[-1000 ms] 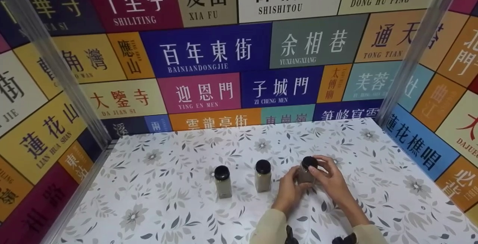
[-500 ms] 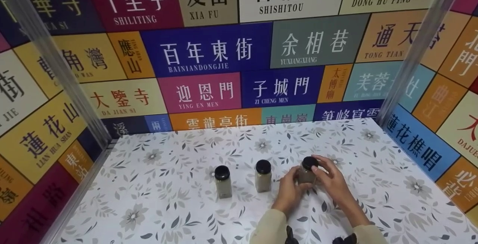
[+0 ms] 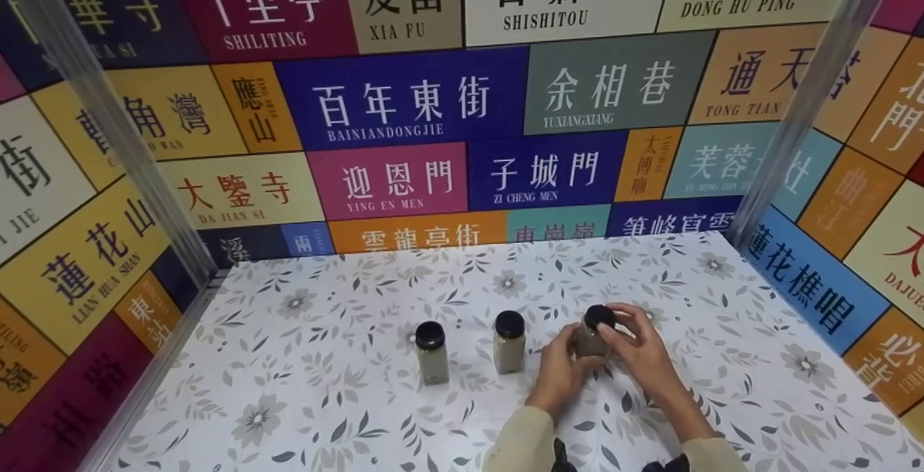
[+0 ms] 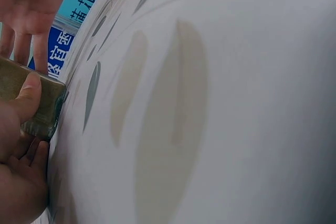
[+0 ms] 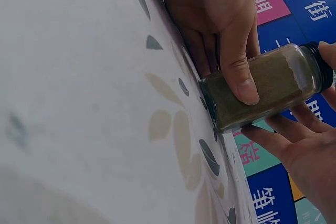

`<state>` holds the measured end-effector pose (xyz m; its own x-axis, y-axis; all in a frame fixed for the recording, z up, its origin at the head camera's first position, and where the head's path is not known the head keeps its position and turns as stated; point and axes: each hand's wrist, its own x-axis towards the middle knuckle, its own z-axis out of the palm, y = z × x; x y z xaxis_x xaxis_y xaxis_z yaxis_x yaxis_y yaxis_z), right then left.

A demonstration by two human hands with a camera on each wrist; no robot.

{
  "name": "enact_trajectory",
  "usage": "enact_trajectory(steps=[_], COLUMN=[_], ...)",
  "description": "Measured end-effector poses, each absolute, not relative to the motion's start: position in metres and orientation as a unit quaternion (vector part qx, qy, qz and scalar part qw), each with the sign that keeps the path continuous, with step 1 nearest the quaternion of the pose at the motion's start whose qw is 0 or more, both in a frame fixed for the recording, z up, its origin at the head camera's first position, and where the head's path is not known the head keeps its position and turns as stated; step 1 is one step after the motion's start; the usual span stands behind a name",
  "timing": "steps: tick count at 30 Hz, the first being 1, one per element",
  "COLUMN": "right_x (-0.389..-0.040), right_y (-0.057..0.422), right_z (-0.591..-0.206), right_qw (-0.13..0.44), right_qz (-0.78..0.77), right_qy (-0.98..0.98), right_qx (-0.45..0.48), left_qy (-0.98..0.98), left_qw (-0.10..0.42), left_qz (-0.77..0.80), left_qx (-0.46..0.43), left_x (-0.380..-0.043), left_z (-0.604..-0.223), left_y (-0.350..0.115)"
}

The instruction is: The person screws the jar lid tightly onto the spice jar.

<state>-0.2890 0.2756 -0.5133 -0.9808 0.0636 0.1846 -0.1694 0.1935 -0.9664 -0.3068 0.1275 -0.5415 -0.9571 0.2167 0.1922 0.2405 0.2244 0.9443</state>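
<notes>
A square glass jar [image 3: 593, 344] of brownish-green powder stands on the table at the right. My left hand [image 3: 560, 372] holds its body low down, the thumb [image 5: 244, 86] lying along one glass side. At the top, my right hand [image 3: 641, 348] pinches the black lid [image 3: 599, 315] between thumb and fingers. The lid sits on the jar. In the right wrist view the powder [image 5: 268, 80] fills most of the glass. The left wrist view shows just the jar's lower part [image 4: 44, 100], its lid out of frame.
Two similar black-lidded jars stand upright to the left, one nearer [image 3: 510, 342] and one farther [image 3: 432, 354]. A floral-patterned cloth [image 3: 325, 356] covers the table. Behind it rises a wall of coloured sign panels [image 3: 401, 100], with clear corner posts [image 3: 801, 118] at both sides.
Both hands keep their hold on the jar and its lid, with only slight finger movement at the lid. The other two jars stay in place.
</notes>
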Motion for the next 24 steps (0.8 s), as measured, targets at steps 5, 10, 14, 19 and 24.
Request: enact_trajectory(steps=[5, 10, 14, 19, 24], right_x=[-0.2876, -0.2879, -0.2887, -0.2898, -0.2899], right_y=[0.2760, 0.2757, 0.2747, 0.2740, 0.2739], right_z=[-0.5126, -0.5128, -0.5136, -0.5145, -0.5140], right_qw=[0.098, 0.114, 0.121, 0.119, 0.115], right_qz=[0.628, 0.620, 0.626, 0.633, 0.635], right_qy=[-0.771, -0.775, -0.769, -0.764, -0.763], right_qx=[0.042, 0.045, 0.043, 0.037, 0.033], left_qy=[-0.781, -0.784, -0.785, -0.781, -0.780], left_qw=[0.007, 0.011, 0.018, 0.027, 0.039], left_qz=[-0.607, -0.602, -0.599, -0.602, -0.601], left_qx=[-0.144, -0.152, -0.159, -0.165, -0.173], left_x=[-0.3076, -0.3070, -0.3069, -0.3070, -0.3077], left_z=[-0.5421, -0.5418, -0.5419, -0.5427, -0.5424], left_y=[0.1278, 0.1273, 0.1271, 0.1276, 0.1291])
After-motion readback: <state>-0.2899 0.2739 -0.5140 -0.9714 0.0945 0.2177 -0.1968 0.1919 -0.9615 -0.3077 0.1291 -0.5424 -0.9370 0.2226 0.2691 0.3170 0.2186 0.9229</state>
